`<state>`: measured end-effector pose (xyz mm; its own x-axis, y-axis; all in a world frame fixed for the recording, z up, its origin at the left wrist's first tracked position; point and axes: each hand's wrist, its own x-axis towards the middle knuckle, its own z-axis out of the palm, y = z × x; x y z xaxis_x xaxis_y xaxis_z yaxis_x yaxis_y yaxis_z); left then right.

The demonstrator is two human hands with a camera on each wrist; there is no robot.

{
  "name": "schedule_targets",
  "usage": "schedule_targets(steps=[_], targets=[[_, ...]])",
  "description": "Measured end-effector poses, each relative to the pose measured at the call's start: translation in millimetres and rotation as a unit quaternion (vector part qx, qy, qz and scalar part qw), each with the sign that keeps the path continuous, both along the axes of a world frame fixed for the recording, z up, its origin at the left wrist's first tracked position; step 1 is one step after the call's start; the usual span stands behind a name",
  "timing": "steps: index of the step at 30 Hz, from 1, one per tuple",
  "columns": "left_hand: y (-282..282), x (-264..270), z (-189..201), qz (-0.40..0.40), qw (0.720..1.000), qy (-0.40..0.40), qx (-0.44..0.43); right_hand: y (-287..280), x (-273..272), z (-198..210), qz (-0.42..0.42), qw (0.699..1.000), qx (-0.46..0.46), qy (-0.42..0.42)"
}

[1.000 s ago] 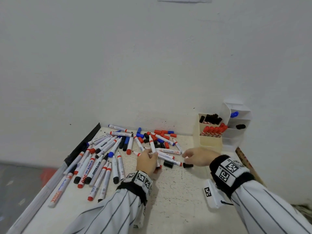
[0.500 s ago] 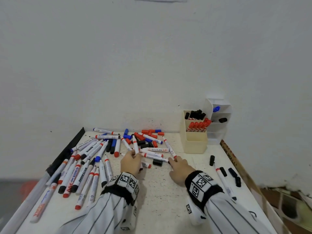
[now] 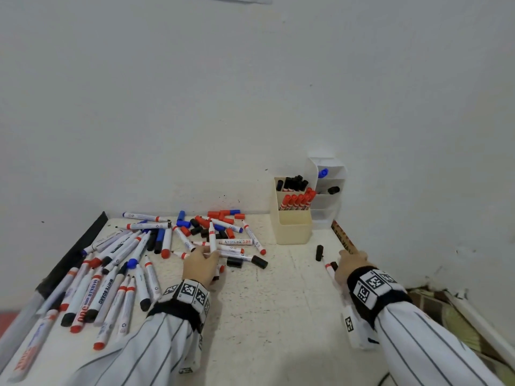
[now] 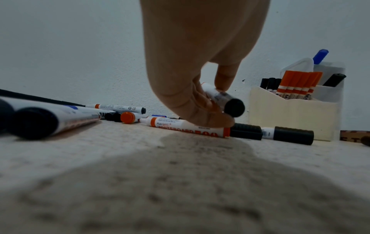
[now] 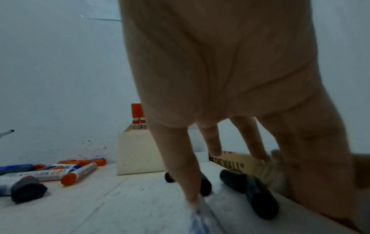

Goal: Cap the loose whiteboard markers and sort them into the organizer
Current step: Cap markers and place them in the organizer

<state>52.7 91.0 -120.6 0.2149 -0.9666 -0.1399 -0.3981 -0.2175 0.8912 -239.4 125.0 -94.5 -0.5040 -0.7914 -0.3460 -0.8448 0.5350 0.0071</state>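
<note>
My left hand [image 3: 201, 263] pinches a white uncapped marker [image 3: 212, 238] at the near edge of the marker pile, tip pointing away from me. In the left wrist view its dark rear end [image 4: 233, 107] sticks out below the fingers [image 4: 224, 79]. My right hand [image 3: 350, 260] is at the table's right side, fingers [image 5: 180, 158] stretched down and spread, holding nothing. Loose black caps [image 5: 260, 201] and a marker [image 3: 330, 270] lie under it. The cream organizer [image 3: 292, 229] stands at the back right and holds red-capped and black-capped markers.
Many markers [image 3: 111, 274] lie across the table's left half, and red, blue and black caps [image 3: 220, 218] lie by the wall. A white tiered holder [image 3: 328, 210] stands behind the organizer. One black cap [image 3: 319, 252] lies alone. A printed cardboard strip [image 3: 342, 238] lines the right edge.
My right hand has left the marker pile and moved right to the black caps by the cardboard strip. My left hand stays at the pile, still holding its marker.
</note>
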Motion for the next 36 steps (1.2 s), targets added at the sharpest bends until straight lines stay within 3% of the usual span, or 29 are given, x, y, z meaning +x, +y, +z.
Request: schedule_targets(steps=[5, 11, 15, 25, 36], targets=[[-1.6, -6.0, -0.9, -0.008, 1.000, -0.015, 0.004, 8.0, -9.8, -7.1, 0.015, 1.000, -0.008, -0.026], [-1.6, -6.4, -1.6, -0.013, 1.000, -0.021, 0.005, -1.0, 4.2, -9.9, 0.001, 0.991, -0.064, -0.121], [-2.1, -7.1, -0.9, -0.012, 1.000, -0.024, 0.002, -10.1, 14.4, -16.8, -0.016, 0.969, -0.140, -0.204], [1.5, -9.1, 0.3, -0.033, 0.999, -0.001, -0.014, -19.4, 10.3, -26.5, -0.040, 0.924, -0.297, -0.238], [2.7, -14.3, -0.6, -0.110, 0.993, -0.051, -0.011, -8.1, 35.8, -20.8, 0.073, 0.863, -0.391, -0.311]])
